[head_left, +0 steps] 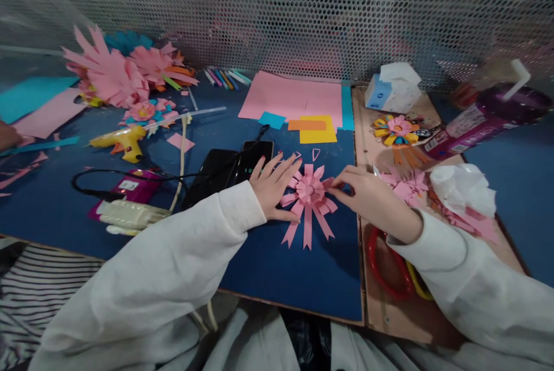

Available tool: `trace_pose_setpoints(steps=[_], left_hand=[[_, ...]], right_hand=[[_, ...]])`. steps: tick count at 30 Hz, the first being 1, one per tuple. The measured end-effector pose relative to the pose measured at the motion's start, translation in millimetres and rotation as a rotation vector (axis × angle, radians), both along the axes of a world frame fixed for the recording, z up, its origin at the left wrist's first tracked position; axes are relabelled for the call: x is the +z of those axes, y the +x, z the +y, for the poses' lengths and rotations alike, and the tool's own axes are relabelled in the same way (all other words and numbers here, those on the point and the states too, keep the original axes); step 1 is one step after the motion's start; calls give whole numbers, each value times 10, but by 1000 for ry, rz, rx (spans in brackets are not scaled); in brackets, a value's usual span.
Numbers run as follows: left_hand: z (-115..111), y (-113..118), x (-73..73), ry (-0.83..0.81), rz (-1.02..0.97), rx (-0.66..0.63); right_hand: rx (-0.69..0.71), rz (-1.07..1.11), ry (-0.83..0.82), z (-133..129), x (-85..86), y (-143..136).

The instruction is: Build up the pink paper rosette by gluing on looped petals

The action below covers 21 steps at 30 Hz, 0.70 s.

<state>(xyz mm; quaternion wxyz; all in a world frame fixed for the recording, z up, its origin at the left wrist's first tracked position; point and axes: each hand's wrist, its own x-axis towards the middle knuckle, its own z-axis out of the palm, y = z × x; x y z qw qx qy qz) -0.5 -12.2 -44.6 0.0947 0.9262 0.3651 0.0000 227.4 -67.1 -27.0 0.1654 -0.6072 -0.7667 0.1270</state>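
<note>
A pink paper flower [310,190] with notched ribbon tails lies on the blue table in front of me. My left hand [277,186] rests flat at its left side, fingers spread and touching the petals. At the flower's right edge my right hand [359,189] pinches one pink petal between thumb and forefinger. Small pink paper loops [315,154] lie just above the flower. Beside my left hand is a phone [255,154] with a lit screen, partly covered by my fingers.
To the left lie a yellow glue gun [125,141], a power strip [132,215] and a pile of paper flowers [116,71]. Pink sheets [289,94] are at the back. Red-handled scissors [385,264], a tissue box [387,91] and a purple drink cup [480,117] stand right.
</note>
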Motion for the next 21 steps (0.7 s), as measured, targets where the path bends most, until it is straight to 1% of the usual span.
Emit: trace_pose_setpoints(steps=[3, 6, 10, 13, 17, 19, 21], left_hand=[[12, 1, -14, -4, 12, -3], [14, 5, -6, -12, 15, -8], [-7, 23, 48, -16, 23, -16], [-20, 37, 86, -14, 22, -68], [-21, 37, 83, -21, 4, -159], [-21, 30, 68, -17, -2, -181], [-23, 22, 55, -8, -4, -199]], right_hand=[[10, -12, -3, 1, 2, 6], [-27, -29, 4, 5, 4, 6], [-64, -71, 33, 10, 9, 19], [-62, -99, 66, 25, -2, 57], [53, -143, 113, 79, -68, 133], [122, -129, 119, 112, -110, 164], [162, -113, 115, 138, -136, 184]])
